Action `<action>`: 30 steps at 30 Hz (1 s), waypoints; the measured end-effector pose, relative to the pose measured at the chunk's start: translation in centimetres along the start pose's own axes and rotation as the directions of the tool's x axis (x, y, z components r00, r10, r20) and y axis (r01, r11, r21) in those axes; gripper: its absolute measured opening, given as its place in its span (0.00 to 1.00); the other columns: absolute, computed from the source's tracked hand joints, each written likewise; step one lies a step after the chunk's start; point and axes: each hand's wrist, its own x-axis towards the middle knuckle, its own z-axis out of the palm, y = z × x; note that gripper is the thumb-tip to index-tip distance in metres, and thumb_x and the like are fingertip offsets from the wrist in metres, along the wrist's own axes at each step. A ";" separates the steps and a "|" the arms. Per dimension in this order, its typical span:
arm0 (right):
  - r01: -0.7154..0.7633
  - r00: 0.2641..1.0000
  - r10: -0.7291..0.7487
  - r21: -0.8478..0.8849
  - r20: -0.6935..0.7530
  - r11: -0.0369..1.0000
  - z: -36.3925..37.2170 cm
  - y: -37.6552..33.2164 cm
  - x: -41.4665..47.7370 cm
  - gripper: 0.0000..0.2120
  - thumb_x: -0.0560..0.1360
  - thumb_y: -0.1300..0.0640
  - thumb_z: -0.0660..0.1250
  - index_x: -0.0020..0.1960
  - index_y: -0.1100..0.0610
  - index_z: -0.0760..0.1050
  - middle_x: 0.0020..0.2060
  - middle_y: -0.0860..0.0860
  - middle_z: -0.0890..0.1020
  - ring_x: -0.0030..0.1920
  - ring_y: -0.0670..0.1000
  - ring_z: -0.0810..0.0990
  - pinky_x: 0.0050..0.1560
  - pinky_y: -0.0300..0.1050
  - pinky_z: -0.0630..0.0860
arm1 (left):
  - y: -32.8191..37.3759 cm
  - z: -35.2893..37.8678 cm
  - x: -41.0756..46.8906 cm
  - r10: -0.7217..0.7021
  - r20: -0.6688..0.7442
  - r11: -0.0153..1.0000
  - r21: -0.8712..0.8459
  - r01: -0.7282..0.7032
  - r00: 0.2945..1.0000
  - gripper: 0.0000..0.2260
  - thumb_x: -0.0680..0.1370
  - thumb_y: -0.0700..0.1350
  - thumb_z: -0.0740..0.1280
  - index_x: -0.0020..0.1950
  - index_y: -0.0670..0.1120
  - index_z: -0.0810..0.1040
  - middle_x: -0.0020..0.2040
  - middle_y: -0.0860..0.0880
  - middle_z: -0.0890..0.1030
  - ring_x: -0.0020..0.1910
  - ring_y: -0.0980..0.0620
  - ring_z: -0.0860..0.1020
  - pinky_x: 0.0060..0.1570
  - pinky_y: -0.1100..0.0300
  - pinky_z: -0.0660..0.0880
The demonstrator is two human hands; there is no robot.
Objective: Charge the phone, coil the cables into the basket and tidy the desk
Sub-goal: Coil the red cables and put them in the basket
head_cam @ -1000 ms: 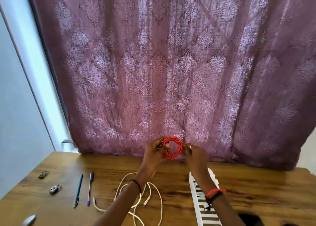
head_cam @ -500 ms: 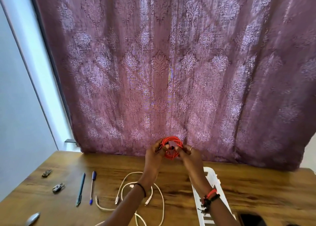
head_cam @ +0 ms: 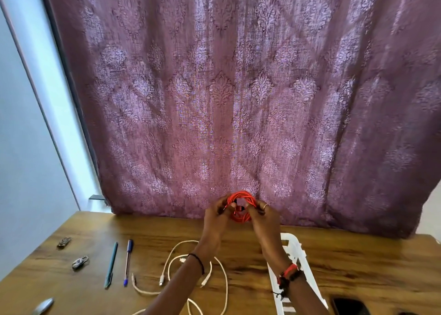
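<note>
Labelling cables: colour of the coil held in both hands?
The coil is red, head view.

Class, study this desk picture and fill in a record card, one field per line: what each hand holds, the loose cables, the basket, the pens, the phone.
Left hand: grips the coiled red cable, raised off the desk
Right hand: grips the same coil from the other side
White cables: loose and uncoiled on the desk
Basket: white, under the right forearm; contents not visible
Pens: teal pen and blue pen, side by side, left of the white cables
Phone: dark, at the near right, partly cut off
</note>
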 end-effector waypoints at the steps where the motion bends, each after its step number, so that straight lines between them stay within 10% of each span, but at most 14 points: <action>1: 0.009 1.000 -0.008 -0.019 0.012 1.000 -0.1 0.1 0.0 0.08 0.76 0.52 0.68 0.51 0.54 0.81 0.36 0.50 0.83 0.34 0.43 0.77 0.34 0.34 0.69 | 0.0 0.0 0.0 0.010 0.000 1.000 0.012 -0.010 1.000 0.14 0.75 0.34 0.66 0.58 0.47 0.77 0.49 0.47 0.82 0.46 0.54 0.79 0.50 0.60 0.77; 6: 0.060 0.998 -0.059 -0.111 0.012 0.992 -0.2 0.4 0.1 0.08 0.76 0.53 0.67 0.50 0.55 0.81 0.32 0.49 0.81 0.28 0.39 0.73 0.28 0.34 0.67 | -0.2 -0.2 0.2 0.013 -0.008 0.994 0.111 -0.012 1.000 0.13 0.75 0.34 0.67 0.54 0.50 0.78 0.50 0.44 0.82 0.47 0.51 0.80 0.52 0.54 0.76; 11: 0.108 0.991 -0.124 -0.249 -0.049 0.963 0.3 0.3 -0.2 0.14 0.75 0.55 0.68 0.58 0.60 0.79 0.46 0.58 0.85 0.48 0.57 0.82 0.53 0.55 0.77 | -1.2 -0.2 0.9 -0.106 -0.044 0.982 0.155 0.112 0.993 0.14 0.74 0.30 0.64 0.58 0.39 0.77 0.54 0.37 0.81 0.56 0.37 0.79 0.58 0.42 0.75; 15: 0.137 0.984 -0.165 -0.295 -0.072 0.946 0.5 0.2 -0.4 0.16 0.74 0.54 0.69 0.58 0.61 0.79 0.46 0.60 0.84 0.48 0.59 0.82 0.53 0.57 0.76 | -1.3 -0.2 1.0 -0.130 -0.041 0.983 0.128 0.135 0.991 0.15 0.73 0.28 0.63 0.58 0.39 0.76 0.54 0.35 0.80 0.55 0.36 0.78 0.58 0.38 0.74; 25: 0.084 0.982 -0.104 -0.130 -0.156 0.988 -0.4 -0.6 -0.4 0.15 0.71 0.54 0.72 0.54 0.62 0.80 0.41 0.55 0.84 0.42 0.54 0.82 0.43 0.44 0.76 | 0.0 0.0 -0.3 -0.207 0.158 0.959 -0.160 0.232 0.966 0.11 0.77 0.34 0.65 0.59 0.33 0.75 0.44 0.44 0.81 0.37 0.55 0.80 0.36 0.65 0.76; 30: 0.058 0.991 -0.071 -0.118 -0.113 0.991 -1.2 -1.1 0.7 0.15 0.69 0.54 0.75 0.51 0.60 0.79 0.40 0.52 0.83 0.41 0.51 0.80 0.40 0.40 0.75 | 0.8 -0.1 -0.3 -0.250 0.274 0.894 -0.304 0.330 0.929 0.13 0.75 0.34 0.66 0.59 0.32 0.75 0.48 0.41 0.81 0.40 0.53 0.81 0.42 0.63 0.78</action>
